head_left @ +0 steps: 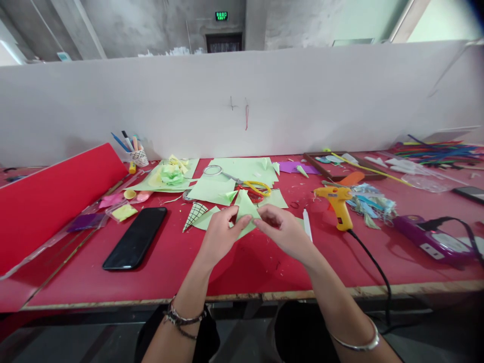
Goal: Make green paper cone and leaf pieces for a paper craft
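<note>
A red worktop with a rough front edge runs across the view, backed by a white partition. Beyond it stands a mottled grey wall with a dark doorway and, above that, a lit green exit sign. The floor below is dark grey; pale brightness shows at the upper left.

Fingers of the left hand and right hand cover the low part of the folded green paper. Something red is mostly hidden behind it. Both side ends of the worktop are cut off, and so is the red board on the left. Near the back edge, at the right, the coloured sticks look blurry. Dark bits near the front edge are too tiny to tell.
</note>
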{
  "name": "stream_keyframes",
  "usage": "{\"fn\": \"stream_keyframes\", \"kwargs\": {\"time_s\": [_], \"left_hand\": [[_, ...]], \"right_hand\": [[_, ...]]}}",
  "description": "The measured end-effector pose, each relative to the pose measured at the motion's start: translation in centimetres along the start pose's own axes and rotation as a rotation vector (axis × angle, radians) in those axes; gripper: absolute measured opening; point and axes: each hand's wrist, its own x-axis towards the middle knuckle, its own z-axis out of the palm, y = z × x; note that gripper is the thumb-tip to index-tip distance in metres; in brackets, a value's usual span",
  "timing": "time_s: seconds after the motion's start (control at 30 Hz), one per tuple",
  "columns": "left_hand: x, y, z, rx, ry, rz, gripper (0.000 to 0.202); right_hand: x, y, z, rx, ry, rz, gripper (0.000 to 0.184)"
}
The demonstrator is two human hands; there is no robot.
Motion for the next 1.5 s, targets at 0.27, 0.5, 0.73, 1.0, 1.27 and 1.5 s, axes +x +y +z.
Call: {"fn": "stream_keyframes", "kwargs": {"time_s": [0.27,0.5,0.73,1.0,1.27,1.5], "left_hand": [[0.1,-0.3,0.0,-0.488,-0.033,-0.148,0.030],[0.1,-0.4,0.2,-0.558,0.007,-0.245,0.027],[0.1,0.3,0.3,-0.450,-0.095,-0.049,0.032],[-0.3,0.8,0.0,-0.277,-0.132,0.079,0.031],[-0.3,0.4,0.3,-0.025,-0.094,0.088,0.029],[-0.2,0.4,-0.3,0.040,-0.187,0.126,0.030]], "right_hand": [[-0.2,-0.7,-0.5,-0.156,0.039,-0.314,0.016],[-0.2,-0.8,-0.6,-0.136,0.130,-0.360,0.012],[0.0,-0.7,-0.1,0.107,0.233,-0.210,0.009],[-0.1,-0.2,0.1,0.208,0.225,-0.030,0.013],[0.1,0.0,0.1,0.127,0.198,-0.037,0.010],[-0.1,-0.5,-0.5,0.236,-0.077,0.079,0.009]]}}
